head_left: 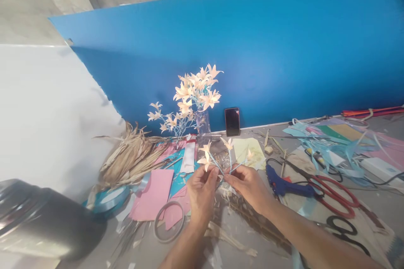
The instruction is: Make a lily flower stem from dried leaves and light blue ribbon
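Note:
Both hands meet at the middle of the work surface around a small artificial flower sprig [229,160] with pale peach blooms and thin light-blue stems. My left hand [203,185] pinches the stems near where they join, thumb against fingers. From the other side, my right hand [248,183] has thumb and fingertips closed on the same stems. The blooms stick up and outward above the fingers. Behind the hands stands a clear vase [203,126] filled with similar peach flowers [197,88], and a smaller bunch [176,124] is to its left.
Dried husks [135,155], pink sheets [153,193], a tape roll [169,221] and blue ribbon [110,199] lie left. A phone [232,122] leans on the blue board [268,50]. At right are a blue glue gun [288,185], red-handled scissors [337,197] and black-handled scissors [344,229].

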The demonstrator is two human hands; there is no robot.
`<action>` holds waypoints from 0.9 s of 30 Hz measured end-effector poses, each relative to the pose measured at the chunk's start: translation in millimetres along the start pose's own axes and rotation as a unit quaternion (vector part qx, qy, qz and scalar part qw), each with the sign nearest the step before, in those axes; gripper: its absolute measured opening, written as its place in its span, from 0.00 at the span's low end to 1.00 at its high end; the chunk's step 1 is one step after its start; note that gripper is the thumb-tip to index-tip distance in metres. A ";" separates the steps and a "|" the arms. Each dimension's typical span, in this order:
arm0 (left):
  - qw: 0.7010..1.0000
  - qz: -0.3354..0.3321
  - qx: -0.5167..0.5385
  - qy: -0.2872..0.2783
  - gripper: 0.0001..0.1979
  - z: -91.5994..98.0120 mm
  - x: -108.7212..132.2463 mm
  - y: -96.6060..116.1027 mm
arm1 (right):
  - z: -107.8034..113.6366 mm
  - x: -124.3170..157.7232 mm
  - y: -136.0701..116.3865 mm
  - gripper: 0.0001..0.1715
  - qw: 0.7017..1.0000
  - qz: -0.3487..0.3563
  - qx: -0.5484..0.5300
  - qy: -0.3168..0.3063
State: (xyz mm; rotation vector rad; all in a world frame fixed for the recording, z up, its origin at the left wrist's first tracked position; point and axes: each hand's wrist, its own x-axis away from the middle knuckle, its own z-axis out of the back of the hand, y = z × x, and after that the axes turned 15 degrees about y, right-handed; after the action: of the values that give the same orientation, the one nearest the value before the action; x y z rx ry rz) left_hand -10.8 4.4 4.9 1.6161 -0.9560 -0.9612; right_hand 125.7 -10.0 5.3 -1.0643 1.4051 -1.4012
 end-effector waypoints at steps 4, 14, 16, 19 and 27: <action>1.000 0.009 0.006 -0.004 0.10 -1.4 1.7 -0.4 | 0.4 -0.2 -0.4 0.23 1.000 0.000 -0.003 -0.002; 0.999 0.034 0.005 -0.026 0.09 -3.7 2.2 -4.9 | 3.7 -5.9 5.9 0.20 0.999 0.029 0.020 -0.015; 0.999 0.032 -0.008 -0.027 0.09 -3.4 1.5 -5.0 | 5.9 -6.4 4.4 0.18 0.998 0.032 0.045 -0.028; 0.999 0.030 -0.018 -0.022 0.10 -2.1 -0.6 -6.9 | 9.9 -5.4 -0.4 0.18 0.988 0.063 0.126 -0.061; 0.999 -0.008 -0.042 -0.022 0.11 1.4 -0.1 -11.8 | -3.5 7.5 -33.9 0.06 0.902 0.308 0.299 0.041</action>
State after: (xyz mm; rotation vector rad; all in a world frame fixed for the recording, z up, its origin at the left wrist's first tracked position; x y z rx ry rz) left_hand -10.5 6.4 -6.8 1.5393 -0.9212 -1.0385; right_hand 120.2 -16.4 39.1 -0.1356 1.1054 -1.2654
